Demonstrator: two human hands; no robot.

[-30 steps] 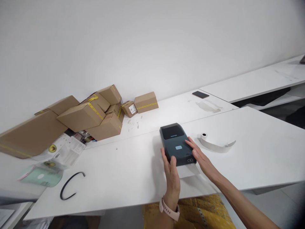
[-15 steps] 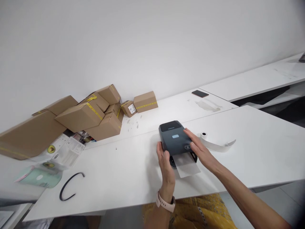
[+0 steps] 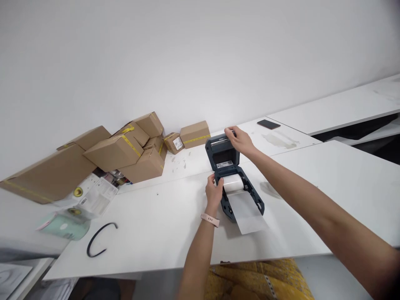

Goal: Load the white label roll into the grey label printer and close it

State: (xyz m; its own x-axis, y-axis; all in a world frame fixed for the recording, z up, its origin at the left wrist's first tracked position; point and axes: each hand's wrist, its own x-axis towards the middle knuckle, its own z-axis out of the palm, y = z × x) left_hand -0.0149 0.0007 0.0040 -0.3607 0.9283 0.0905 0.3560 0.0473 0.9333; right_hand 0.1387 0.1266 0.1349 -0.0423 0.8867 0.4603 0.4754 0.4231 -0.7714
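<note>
A dark blue-grey printer (image 3: 256,198) stands on the white table with its lid (image 3: 218,155) raised and tilted back. Inside lies a white paper roll (image 3: 233,182), and a loose white strip (image 3: 247,211) runs from it out over the front edge. My right hand (image 3: 240,141) grips the top edge of the lid, fingers bent round it. At the printer's left side, my left hand (image 3: 214,191) holds the base wall, its thumb near the left end of the roll.
Cardboard boxes (image 3: 112,152) are piled at the back left, beside plastic-wrapped packets (image 3: 98,196) and a green pouch (image 3: 64,226). A black curved band (image 3: 90,241) lies front left. Toward the back right is a phone (image 3: 268,124). My right forearm partly covers a curled paper strip (image 3: 270,189).
The printer's lid has swung up and back, baring the roll. My right hand has moved up from the printer's side to the lid's edge; my left hand has shifted slightly up along the base.
</note>
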